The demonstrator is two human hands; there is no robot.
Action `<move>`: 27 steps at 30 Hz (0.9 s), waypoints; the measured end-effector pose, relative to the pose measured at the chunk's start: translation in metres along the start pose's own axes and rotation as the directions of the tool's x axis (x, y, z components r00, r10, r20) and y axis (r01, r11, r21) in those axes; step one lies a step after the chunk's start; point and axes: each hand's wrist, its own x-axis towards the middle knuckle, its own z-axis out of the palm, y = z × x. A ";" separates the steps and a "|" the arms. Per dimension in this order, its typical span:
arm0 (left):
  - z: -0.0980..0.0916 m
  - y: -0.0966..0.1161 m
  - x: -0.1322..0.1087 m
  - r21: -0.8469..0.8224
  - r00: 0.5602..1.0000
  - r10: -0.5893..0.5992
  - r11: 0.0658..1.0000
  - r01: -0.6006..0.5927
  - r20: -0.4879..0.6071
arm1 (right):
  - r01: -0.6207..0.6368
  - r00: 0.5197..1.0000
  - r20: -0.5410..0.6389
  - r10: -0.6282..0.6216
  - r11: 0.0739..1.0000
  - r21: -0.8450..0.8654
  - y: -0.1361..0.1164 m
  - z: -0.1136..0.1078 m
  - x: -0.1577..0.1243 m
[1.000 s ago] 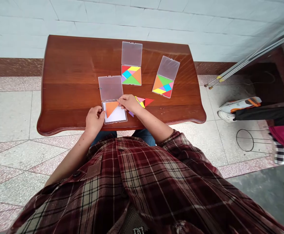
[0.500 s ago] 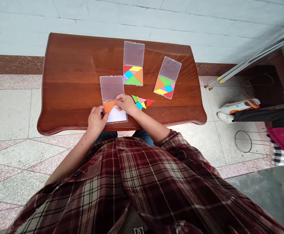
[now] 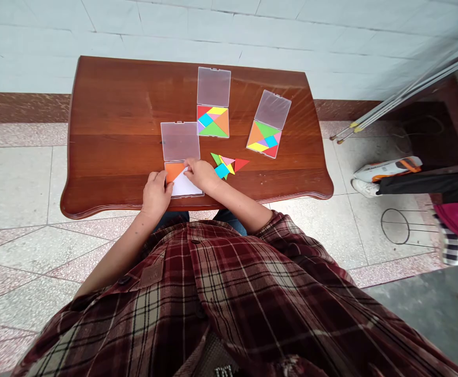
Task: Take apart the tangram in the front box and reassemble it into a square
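Observation:
An open clear plastic tangram case [image 3: 181,141] lies at the table's near edge, its lid folded away from me. In its white-lined base rests an orange triangle tangram piece [image 3: 173,170], at the upper left. My left hand [image 3: 156,193] grips the base's left side, thumb and fingertips at the triangle's edge. My right hand [image 3: 200,174] is closed in a pinch at the triangle's right corner, fingertips partly hidden. Just right of that hand lies a loose pile of tangram pieces, with a blue square [image 3: 221,171], a red triangle [image 3: 241,164] and a green triangle [image 3: 215,158].
Two more open cases hold filled tangram squares: one at the back middle [image 3: 213,121], one farther right [image 3: 264,139]. The brown wooden table [image 3: 115,131] stands near a pale wall. At the right are crutches [image 3: 370,118], a wire hoop [image 3: 394,226] and another person's leg [image 3: 410,184].
My right hand has shifted slightly down and lies flatter over the triangle's corner. The orange triangle sits squarer against the base's top edge. My left hand stays nearly in place.

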 end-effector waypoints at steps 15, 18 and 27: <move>0.004 -0.006 0.003 0.029 0.999 0.040 0.999 -0.039 -0.033 | 0.059 0.996 -0.069 -0.057 0.998 0.020 0.003 -0.002 -0.011; 0.004 -0.005 0.003 0.034 0.998 0.042 0.999 -0.041 -0.035 | 0.091 0.988 -0.137 -0.076 0.991 0.103 0.009 -0.002 -0.020; 0.005 -0.004 0.000 0.055 0.998 0.045 0.998 -0.043 -0.043 | 0.103 0.921 -0.377 0.096 0.875 0.474 0.077 -0.001 -0.052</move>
